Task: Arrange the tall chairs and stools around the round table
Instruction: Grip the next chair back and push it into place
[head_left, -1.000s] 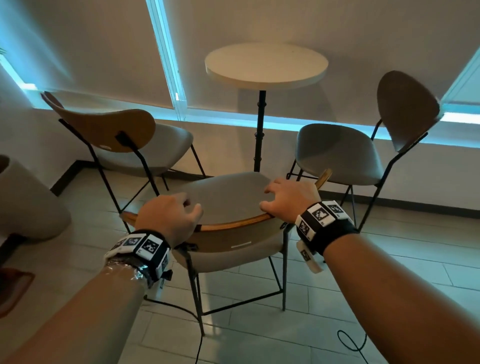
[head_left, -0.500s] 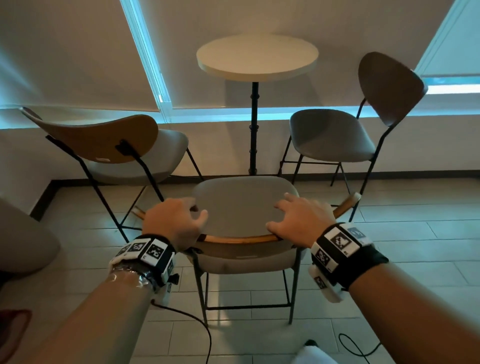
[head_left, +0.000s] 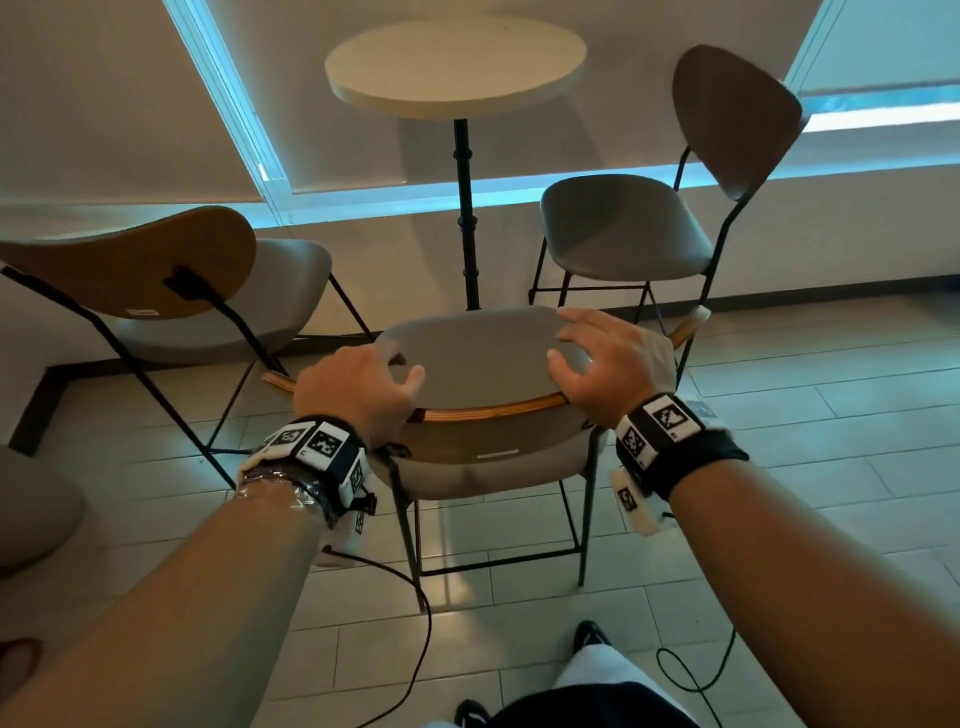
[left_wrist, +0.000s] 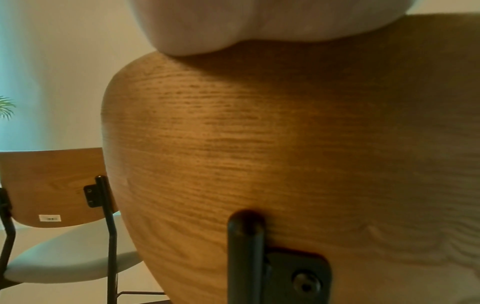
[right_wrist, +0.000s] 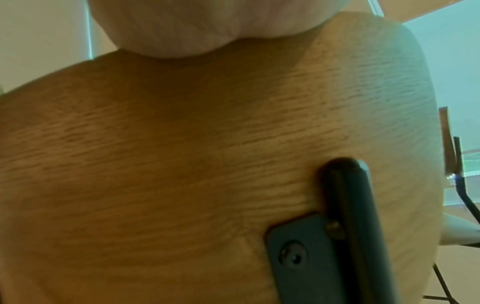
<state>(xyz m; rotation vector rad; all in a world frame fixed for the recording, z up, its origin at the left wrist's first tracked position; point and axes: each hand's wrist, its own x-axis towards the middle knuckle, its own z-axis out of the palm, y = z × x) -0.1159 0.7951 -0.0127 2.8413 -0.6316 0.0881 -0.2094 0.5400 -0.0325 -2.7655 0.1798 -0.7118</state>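
Observation:
The round cream table (head_left: 457, 62) stands on a thin black pole by the window wall. A tall chair with a grey seat (head_left: 478, 358) and a wooden backrest (head_left: 493, 410) faces it in the middle. My left hand (head_left: 358, 389) grips the left part of the backrest's top edge, fingers curled over it. My right hand (head_left: 608, 364) rests its palm on the right part, fingers spread and lifted over the seat. Both wrist views show the wood-grain backrest (left_wrist: 259, 144) (right_wrist: 182, 144) from behind, under the heel of each palm. Two more tall chairs flank the table, one left (head_left: 156, 260) and one right (head_left: 623, 228).
A black cable (head_left: 426, 623) trails over the tiled floor under the middle chair. My shoe (head_left: 587, 634) shows at the bottom. A grey rounded seat (head_left: 31, 509) sits at the far left. The wall and skirting run close behind the table.
The middle chair has swung round and now faces the table pole squarely. My right hand's fingers have straightened and lifted off the backrest; my left hand keeps its hold.

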